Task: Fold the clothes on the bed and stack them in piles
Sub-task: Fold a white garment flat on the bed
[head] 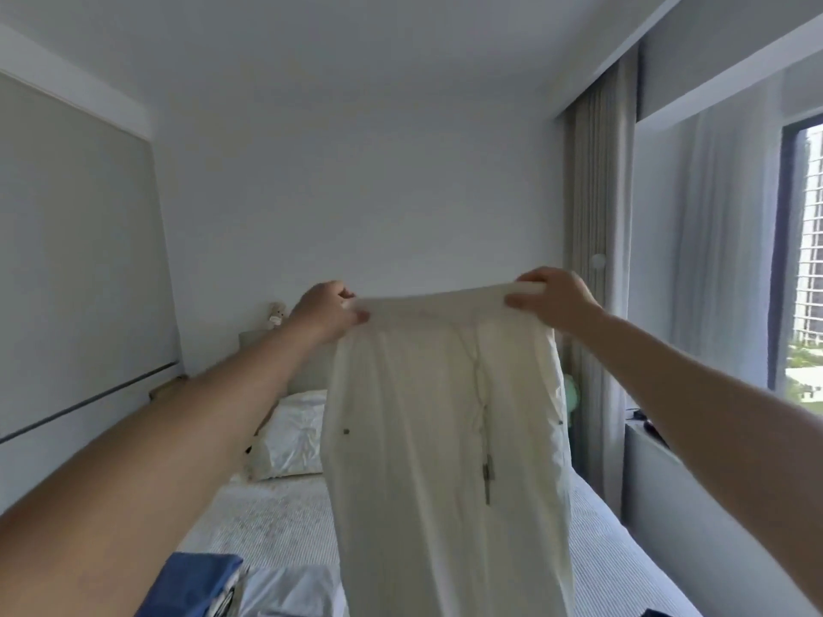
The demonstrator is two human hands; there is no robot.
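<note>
Garment: a pair of cream drawstring trousers (441, 438) hangs full length in the air above the bed (285, 518), waistband at the top and the legs dropping out of view at the bottom edge.
Waistband: stretched level between the 2 hands, which looks meant to let the cloth fall straight so seams and legs line up before any fold.
Drawstring: 2 cords with dark tips (486, 478) dangle down the front, right of centre; they will likely need tucking in so they do not stick out of the folded piece.
Left hand (327, 311): closed on the left end of the waistband, thumb and fingers pinching the cloth.
Right hand (552, 298): closed on the right end, fingers curled over the top edge, thumb beneath.
Step in hand: judged as the shake-out and squaring before the first fold; the trousers are not yet folded.
Bed surface: a pale striped cover lies under the trousers, a free spot where they could be laid down.
Nearby clothes: a blue folded item (196, 581) sits at the lower left on the bed, probably part of a pile.
Head end: a white pillow (291, 434) rests against the headboard, well behind the trousers.
Right side: a curtain (596, 242) and a window (801, 260).
</note>
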